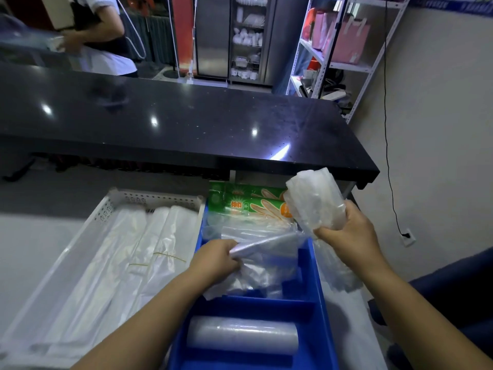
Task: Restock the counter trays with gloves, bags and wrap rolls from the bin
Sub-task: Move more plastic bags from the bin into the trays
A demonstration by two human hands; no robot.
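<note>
**Both hands full of plastic over the blue tray**

We've got our landmark, the blue tray (pixel 317 279), hard glossy plastic with dividers. Our right hand (pixel 346 236) is closed around a crinkly bundle of clear bags (pixel 312 198), held up over the tray's right rim. Our left hand (pixel 216 259) is pinched tight on the corner of a thin clear sheet (pixel 266 244) that sags into the tray's middle compartment. Nearest compartment: a smooth cylindrical wrap roll (pixel 241 339) lying on its side. Far end of the tray: green glove packs (pixel 245 204). Just left of the tray sits a white perforated basket (pixel 149 200) with long floppy white bags (pixel 133 257).
</note>
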